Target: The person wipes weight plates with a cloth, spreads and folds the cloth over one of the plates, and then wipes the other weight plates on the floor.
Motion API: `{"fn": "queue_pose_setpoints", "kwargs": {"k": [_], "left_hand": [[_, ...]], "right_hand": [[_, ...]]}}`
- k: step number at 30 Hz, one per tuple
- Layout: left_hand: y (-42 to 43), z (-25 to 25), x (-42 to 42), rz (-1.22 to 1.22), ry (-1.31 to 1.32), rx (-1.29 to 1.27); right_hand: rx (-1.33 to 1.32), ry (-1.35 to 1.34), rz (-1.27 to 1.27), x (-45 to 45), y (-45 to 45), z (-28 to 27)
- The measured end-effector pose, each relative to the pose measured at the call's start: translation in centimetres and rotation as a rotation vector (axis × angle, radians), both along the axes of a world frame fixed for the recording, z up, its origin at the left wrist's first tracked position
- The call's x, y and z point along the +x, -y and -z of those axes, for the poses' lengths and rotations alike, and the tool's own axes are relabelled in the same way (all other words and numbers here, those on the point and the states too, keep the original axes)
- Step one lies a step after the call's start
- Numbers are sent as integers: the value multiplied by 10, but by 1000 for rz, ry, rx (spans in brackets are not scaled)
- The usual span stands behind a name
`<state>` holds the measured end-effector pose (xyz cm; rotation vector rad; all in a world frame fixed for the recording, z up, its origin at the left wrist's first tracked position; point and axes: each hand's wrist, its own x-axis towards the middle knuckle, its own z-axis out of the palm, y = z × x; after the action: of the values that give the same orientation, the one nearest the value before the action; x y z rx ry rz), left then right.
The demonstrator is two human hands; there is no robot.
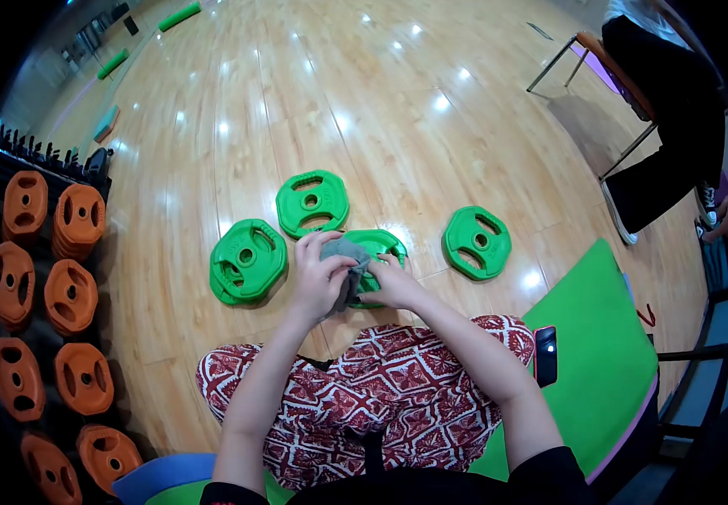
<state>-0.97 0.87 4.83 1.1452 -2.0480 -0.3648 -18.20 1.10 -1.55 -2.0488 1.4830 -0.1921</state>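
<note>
My left hand (317, 279) pinches a crumpled grey cloth (345, 259) in front of my crossed legs. Just right of it, my right hand (394, 284) grips a green weight plate (391, 244), which the cloth and both hands partly cover. Behind these lies another green weight plate (330, 180) flat on the wooden floor. To the left, a green plate (247, 283) appears to rest on a second one. A separate green plate (496, 244) lies off to the right.
A rack of orange weight plates (71, 296) stands along the left. A green mat (582, 337) spreads under me to the right, with a phone (546, 357) on it. A person sits on a chair (612, 71) at upper right. Green rollers (180, 17) lie far back.
</note>
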Motion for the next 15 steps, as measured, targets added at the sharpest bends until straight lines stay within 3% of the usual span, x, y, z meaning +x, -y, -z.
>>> {"fn": "queue_pose_setpoints", "kwargs": {"k": [5, 8, 10, 15], "left_hand": [[7, -3, 4, -22, -38, 48], [13, 0, 5, -101, -4, 68], [16, 19, 10, -160, 135, 163], [19, 54, 15, -133, 146, 321]], "right_hand": [[-46, 96, 85, -11, 17, 13], [-273, 206, 201, -15, 24, -2], [-370, 208, 170, -14, 20, -13], [-540, 223, 74, -11, 15, -31]]}}
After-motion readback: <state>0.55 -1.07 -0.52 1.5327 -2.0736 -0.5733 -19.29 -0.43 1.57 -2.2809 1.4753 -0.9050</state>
